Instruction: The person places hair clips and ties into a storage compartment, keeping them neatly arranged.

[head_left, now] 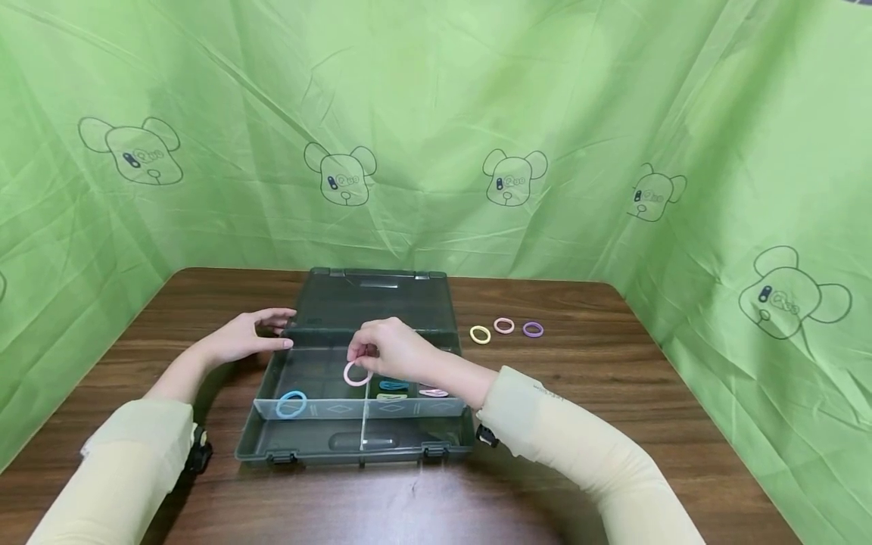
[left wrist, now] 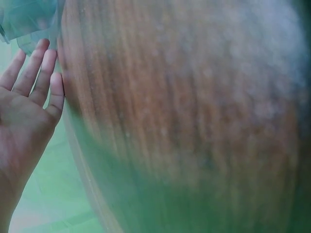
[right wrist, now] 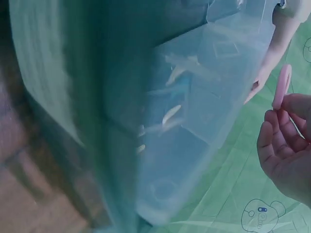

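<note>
A dark see-through plastic case lies on the table with its lid folded back. My right hand pinches a pink hair tie between thumb and fingers, over the case's left compartment near the divider. The same pink hair tie shows edge-on in the right wrist view. A blue hair tie is at the front left of that compartment. Right of the divider lie snap hair clips: blue, yellow-green and pink. My left hand, fingers extended, has its fingertips at the case's left edge.
A yellow hair tie, another pink one and a purple one lie on the wooden table right of the case. Green curtains with bear-head drawings stand around the table's back and sides.
</note>
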`<control>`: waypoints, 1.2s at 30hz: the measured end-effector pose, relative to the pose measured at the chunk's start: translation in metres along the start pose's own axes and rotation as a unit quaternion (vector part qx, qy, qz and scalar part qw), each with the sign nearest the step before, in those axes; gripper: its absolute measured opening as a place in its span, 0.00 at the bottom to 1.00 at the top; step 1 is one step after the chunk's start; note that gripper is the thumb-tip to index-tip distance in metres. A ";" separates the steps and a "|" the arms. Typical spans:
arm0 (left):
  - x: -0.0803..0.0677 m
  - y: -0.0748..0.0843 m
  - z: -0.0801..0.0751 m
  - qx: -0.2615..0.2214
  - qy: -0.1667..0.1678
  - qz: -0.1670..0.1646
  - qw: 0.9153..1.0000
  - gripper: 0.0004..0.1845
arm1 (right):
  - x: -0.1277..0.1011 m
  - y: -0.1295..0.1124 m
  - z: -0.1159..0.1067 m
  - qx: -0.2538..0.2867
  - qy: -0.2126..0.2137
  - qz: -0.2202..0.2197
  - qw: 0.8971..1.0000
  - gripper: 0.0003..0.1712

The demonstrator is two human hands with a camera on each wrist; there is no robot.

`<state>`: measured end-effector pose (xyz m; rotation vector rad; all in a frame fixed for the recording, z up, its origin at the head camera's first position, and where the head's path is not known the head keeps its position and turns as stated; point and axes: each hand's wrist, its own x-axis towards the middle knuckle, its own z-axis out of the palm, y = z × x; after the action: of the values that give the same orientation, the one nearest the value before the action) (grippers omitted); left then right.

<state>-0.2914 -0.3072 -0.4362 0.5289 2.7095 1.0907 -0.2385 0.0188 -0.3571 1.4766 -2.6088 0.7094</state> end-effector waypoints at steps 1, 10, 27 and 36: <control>0.000 0.000 0.000 -0.001 0.000 0.000 1.000 0.37 | 0.001 0.000 -0.001 -0.001 -0.008 -0.004 1.000 0.03; 0.001 0.002 0.001 -0.002 0.003 -0.003 1.000 0.37 | 0.014 0.007 0.005 0.002 -0.075 -0.050 0.996 0.03; 0.000 0.002 0.001 -0.003 0.000 -0.009 1.000 0.36 | 0.044 0.013 0.018 -0.011 -0.132 -0.093 0.987 0.02; 0.000 0.001 0.001 0.002 0.003 -0.009 1.000 0.36 | 0.057 0.010 0.028 -0.010 -0.164 -0.099 0.982 0.03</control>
<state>-0.2910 -0.3055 -0.4361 0.5014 2.7161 1.0846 -0.2725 -0.0341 -0.3699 1.9591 -2.6213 0.4499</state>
